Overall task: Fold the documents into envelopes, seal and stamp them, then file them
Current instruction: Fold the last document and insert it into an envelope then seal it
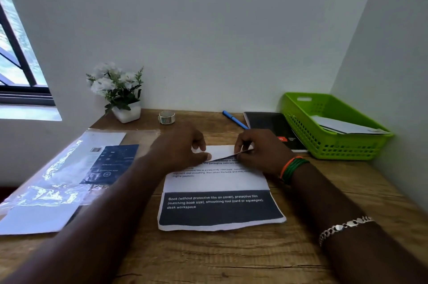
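Both hands at far edge of white printed paper sheet with dark banner [220, 209], lying flat on wooden surface [231, 256]. Left hand [180, 151] and right hand [257, 151] pinching folded-over top flap, fingers curled. Green plastic basket [333, 144] at right, holding white envelopes [347, 127].

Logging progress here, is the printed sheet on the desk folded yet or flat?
Partly folded: both hands hold the printed sheet's far edge turned over; the rest lies flat.
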`<action>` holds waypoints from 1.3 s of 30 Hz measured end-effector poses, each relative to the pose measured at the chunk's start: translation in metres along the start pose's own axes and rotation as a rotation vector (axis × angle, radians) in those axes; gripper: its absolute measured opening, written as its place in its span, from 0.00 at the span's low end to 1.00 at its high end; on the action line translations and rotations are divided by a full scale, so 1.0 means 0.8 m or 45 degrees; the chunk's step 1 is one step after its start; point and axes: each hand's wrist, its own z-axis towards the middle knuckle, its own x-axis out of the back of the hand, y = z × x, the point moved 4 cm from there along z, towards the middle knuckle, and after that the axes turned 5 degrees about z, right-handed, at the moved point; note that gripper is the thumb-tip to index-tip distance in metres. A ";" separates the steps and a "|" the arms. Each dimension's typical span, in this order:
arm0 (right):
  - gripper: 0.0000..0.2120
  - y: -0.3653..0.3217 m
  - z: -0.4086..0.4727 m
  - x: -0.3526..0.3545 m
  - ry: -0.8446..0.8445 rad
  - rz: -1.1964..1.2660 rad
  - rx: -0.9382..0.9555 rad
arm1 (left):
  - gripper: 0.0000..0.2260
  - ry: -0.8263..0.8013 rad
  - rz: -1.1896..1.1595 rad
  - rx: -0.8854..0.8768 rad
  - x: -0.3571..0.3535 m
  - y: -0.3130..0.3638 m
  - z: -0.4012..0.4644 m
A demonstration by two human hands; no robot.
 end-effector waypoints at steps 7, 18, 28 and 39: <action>0.15 -0.006 -0.001 -0.012 -0.043 -0.053 -0.013 | 0.14 -0.047 0.062 0.008 -0.014 0.002 0.004; 0.16 -0.017 0.010 -0.039 -0.095 -0.331 -0.073 | 0.21 -0.073 0.162 -0.126 -0.041 0.036 0.008; 0.12 -0.030 0.007 -0.039 -0.054 -0.374 -0.125 | 0.17 -0.089 0.197 0.207 -0.019 0.006 0.012; 0.14 -0.038 0.008 -0.048 -0.053 -0.485 -0.126 | 0.22 -0.070 0.225 -0.008 -0.033 0.031 0.005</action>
